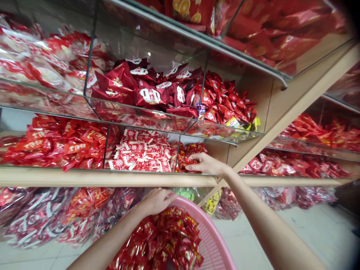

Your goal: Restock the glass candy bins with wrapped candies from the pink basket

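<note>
"Your left hand [159,200]?"
"Bottom centre, bent over the pink basket [210,222], fingers' grip unclear; glossy red packets [168,240] heap inside."
"Your right hand [206,163]?"
"Arm stretched to centre, fingers parted at shiny shelved packets [197,147]."

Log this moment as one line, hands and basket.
left hand: at pink basket rim | right hand: at shelved red packets | basket: holds red-wrapped pieces

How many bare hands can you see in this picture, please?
2: the left hand is on the rim of the pink basket; the right hand is at the red packets beside the red-and-white packets. No others show.
</note>
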Tool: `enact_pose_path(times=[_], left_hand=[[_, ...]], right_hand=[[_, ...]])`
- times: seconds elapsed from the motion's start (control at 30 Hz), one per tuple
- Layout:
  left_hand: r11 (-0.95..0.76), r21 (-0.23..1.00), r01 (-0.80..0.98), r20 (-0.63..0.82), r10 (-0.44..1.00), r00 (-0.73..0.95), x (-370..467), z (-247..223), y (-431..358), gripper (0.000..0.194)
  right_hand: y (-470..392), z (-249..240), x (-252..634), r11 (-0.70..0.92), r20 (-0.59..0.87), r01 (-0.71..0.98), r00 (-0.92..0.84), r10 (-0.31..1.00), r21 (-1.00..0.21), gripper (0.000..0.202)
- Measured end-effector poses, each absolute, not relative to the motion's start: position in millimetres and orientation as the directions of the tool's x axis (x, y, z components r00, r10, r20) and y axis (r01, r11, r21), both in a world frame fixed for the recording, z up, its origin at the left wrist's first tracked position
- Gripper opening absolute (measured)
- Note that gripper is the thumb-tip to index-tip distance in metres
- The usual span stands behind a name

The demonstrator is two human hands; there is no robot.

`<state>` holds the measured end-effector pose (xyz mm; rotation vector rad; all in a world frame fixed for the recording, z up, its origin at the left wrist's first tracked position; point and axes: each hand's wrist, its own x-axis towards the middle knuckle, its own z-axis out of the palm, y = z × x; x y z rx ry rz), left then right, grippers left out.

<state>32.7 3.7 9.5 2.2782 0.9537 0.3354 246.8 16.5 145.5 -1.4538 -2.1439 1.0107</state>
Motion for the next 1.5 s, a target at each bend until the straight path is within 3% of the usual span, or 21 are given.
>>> enact_pose_path(times=[0.13, 0.27, 0.53, 0.7, 0.87, 1.2, 1.5], left_hand=[[-0.509, 0.7, 0.5, -0.029, 0.68, 0.732, 34.9, 6.7, 10.9, 0.051], [-0.492, 0.754, 0.435, -0.011, 0.653, 0.757, 36.2, 1.4, 15.8, 0.045], [-0.512, 0.724, 0.462, 0.001, 0.67, 0.742, 38.0, 1.6, 13.5, 0.042], [-0.511, 0.727, 0.458, 0.002, 0.669, 0.743, 38.7, 1.5, 12.8, 0.047], [-0.517, 0.717, 0.467, 0.013, 0.68, 0.733, 37.6, 0.9, 11.4, 0.05], [-0.529, 0.7, 0.479, 0.024, 0.688, 0.725, 37.3, -0.9, 10.0, 0.054], [-0.536, 0.672, 0.511, 0.004, 0.693, 0.721, 37.5, -0.2, 10.6, 0.057]], right_hand=[[-19.1, 152.9, 249.3, 0.226, -0.017, 0.574, -0.387, 0.922, -0.787, 0.032], [-59.5, 127.0, 240.7, 0.195, -0.072, 0.608, -0.387, 0.919, -0.769, 0.027], [-119.1, 52.1, 208.8, 0.266, -0.161, 0.93, -0.312, 0.936, -0.255, 0.015], [-136.1, 19.5, 200.5, 0.355, -0.142, 0.932, -0.342, 0.929, 0.077, 0.01], [-139.3, -5.2, 197.2, 0.385, -0.019, 0.891, -0.392, 0.92, 0.242, 0.006], [-145.3, -12.2, 192.0, 0.27, 0.13, 0.93, -0.308, 0.942, 0.249, 0.013], [-147.3, 3.7, 201.2, 0.197, 0.077, 0.98, -0.199, 0.977, 0.024, 0.009]])
